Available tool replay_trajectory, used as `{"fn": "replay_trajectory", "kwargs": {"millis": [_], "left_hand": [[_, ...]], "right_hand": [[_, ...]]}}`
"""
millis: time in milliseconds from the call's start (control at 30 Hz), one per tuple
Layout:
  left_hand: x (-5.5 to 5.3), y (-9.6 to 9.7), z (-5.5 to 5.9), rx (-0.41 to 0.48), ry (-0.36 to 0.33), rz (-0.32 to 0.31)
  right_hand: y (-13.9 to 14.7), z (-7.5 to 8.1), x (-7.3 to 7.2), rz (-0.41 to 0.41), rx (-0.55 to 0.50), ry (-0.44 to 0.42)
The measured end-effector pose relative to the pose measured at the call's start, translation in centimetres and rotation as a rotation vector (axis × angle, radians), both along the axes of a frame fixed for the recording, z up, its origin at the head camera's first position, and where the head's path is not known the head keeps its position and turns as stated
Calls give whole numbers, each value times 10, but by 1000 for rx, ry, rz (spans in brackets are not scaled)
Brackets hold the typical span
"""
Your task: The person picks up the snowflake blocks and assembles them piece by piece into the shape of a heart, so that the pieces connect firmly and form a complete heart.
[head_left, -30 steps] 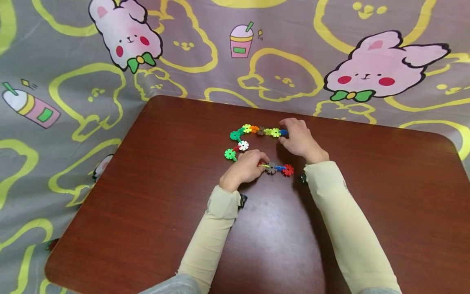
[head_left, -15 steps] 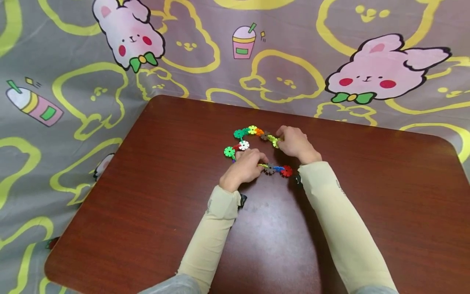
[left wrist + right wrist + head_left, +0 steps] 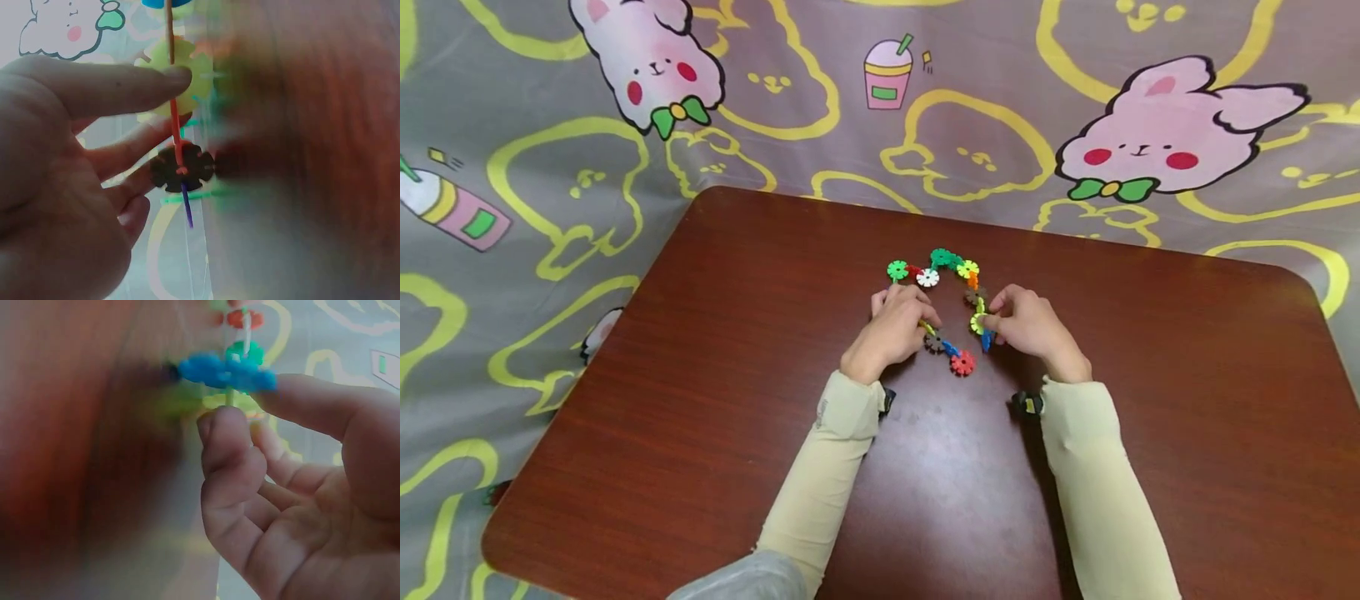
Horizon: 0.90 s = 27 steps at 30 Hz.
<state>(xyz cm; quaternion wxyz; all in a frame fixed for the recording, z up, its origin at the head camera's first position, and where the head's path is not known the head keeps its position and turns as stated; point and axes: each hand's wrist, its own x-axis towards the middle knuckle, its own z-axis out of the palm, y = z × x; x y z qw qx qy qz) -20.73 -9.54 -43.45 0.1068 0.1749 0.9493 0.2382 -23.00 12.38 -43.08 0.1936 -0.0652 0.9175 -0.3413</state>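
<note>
A chain of notched, interlocking plastic discs bends in an open loop on the table. In the head view its far part shows a green disc (image 3: 897,270), a white disc (image 3: 927,277) and a teal disc (image 3: 941,257). My left hand (image 3: 891,329) pinches the chain's near-left stretch, thumb on a yellow disc (image 3: 201,81) in the left wrist view; fingers hide some discs. Beyond that hand, one end finishes in a red disc (image 3: 962,363). My right hand (image 3: 1037,332) pinches a yellow-green disc (image 3: 977,323) near the other end, where a blue disc (image 3: 219,372) sits.
The brown wooden table (image 3: 700,375) has rounded corners. Behind it and along its left side hangs a patterned curtain (image 3: 820,75). Black straps, one a right wrist strap (image 3: 1027,404), show under both wrists.
My right hand has drawn the blue-ended part of the chain toward me, bringing it near the red end. The left hand has turned its stretch, and the green disc has shifted away and right.
</note>
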Motion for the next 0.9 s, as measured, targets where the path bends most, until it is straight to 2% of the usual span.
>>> {"fn": "replay_trajectory", "kwargs": {"millis": [233, 367, 633, 733, 833, 900], "left_hand": [[-1, -2, -1, 36, 33, -7], [-2, -1, -1, 41, 46, 30], [-4, -2, -4, 62, 53, 199], [-5, -2, -5, 75, 10, 290], [-6, -4, -5, 107, -64, 378], [-6, -6, -4, 125, -116, 408]], "right_hand": [[4, -5, 17, 11, -34, 16], [4, -5, 20, 35, -47, 48], [2, -1, 22, 96, -58, 85], [1, -2, 22, 139, -49, 94], [1, -4, 22, 179, -40, 125], [0, -5, 22, 196, -38, 144]]}}
